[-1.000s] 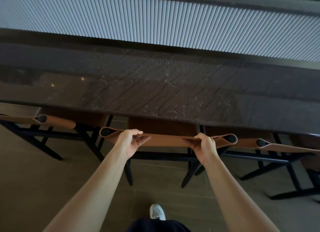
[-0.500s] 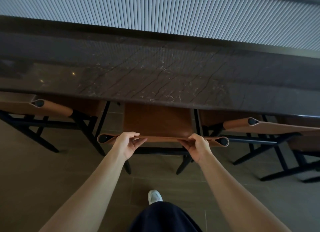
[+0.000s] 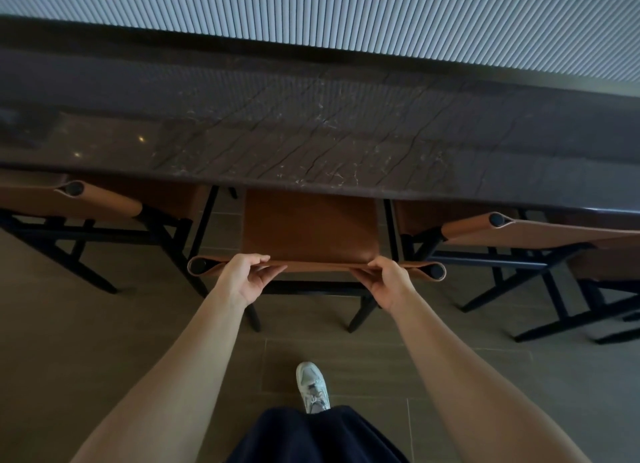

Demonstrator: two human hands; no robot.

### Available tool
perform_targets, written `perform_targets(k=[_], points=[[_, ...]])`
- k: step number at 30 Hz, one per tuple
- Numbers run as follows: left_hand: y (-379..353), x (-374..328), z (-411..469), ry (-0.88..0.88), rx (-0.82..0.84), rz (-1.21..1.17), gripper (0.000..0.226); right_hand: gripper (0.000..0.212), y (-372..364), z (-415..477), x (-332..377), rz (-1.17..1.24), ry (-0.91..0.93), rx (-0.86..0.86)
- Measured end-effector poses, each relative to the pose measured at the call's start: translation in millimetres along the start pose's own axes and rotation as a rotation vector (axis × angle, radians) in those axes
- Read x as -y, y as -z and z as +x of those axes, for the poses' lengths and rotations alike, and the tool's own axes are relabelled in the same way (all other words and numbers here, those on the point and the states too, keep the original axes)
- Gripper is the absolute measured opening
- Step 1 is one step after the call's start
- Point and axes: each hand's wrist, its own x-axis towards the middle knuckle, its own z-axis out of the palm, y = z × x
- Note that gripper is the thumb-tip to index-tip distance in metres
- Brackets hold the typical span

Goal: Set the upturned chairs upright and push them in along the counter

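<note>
while in left hand [image 3: 242, 276], right hand [image 3: 388, 282]: chair [image 3: 308, 227], veined counter [image 3: 311, 133], tiled floor [image 3: 104, 324]

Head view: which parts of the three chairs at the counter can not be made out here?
All in the head view:
- middle chair: the front of its seat and its front legs are hidden under the counter.
- left chair: cut off by the left edge; its seat is mostly under the counter.
- right chair: cut off by the right edge.

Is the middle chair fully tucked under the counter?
No, its brown seat shows in front of the counter edge, left hand and right hand gripping the backrest.
</note>
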Motion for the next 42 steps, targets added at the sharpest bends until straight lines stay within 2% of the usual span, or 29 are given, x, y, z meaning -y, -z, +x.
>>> perform_targets(k=[6, 12, 17, 20, 23, 27, 33, 42], points=[[0.8, 1.4, -5.0, -0.009, -0.011, 0.019, 0.044, 0.017, 5.6, -1.7, -1.6, -0.085, -0.013, -0.007], [-1.7, 4.5, -16.1, -0.01, -0.041, 0.146, 0.034, 0.014, 4.3, -7.3, -3.1, -0.16, -0.032, -0.014], [-1.5, 5.6, -31.5, -0.049, -0.03, 0.107, 0.033, 0.026, 2.2, -11.2, -5.8, -0.192, -0.034, 0.019], [6.8, 5.5, -45.2, -0.085, -0.009, 0.128, 0.033, 0.025, -0.8, -18.5, -10.9, -0.214, -0.03, 0.038], [18.4, 5.6, -61.3, -0.175, -0.003, 0.211, 0.03, 0.02, -6.8, -31.8, -15.4, -0.258, -0.02, 0.086], [41.3, 6.8, -92.3, -0.296, 0.025, 0.272, 0.036, 0.02, -12.6, -56.9, -28.4, -0.323, 0.0, 0.164], [92.5, 18.0, -156.1, -0.463, 0.028, 0.185, 0.033, 0.038, -17.8, -112.8, -68.7, -0.434, 0.09, 0.363], [204.0, 41.7, -253.2, -0.608, -0.046, 0.073, 0.031, 0.038, -31.3, -220.7, -156.9, -0.637, 0.144, 0.614]])
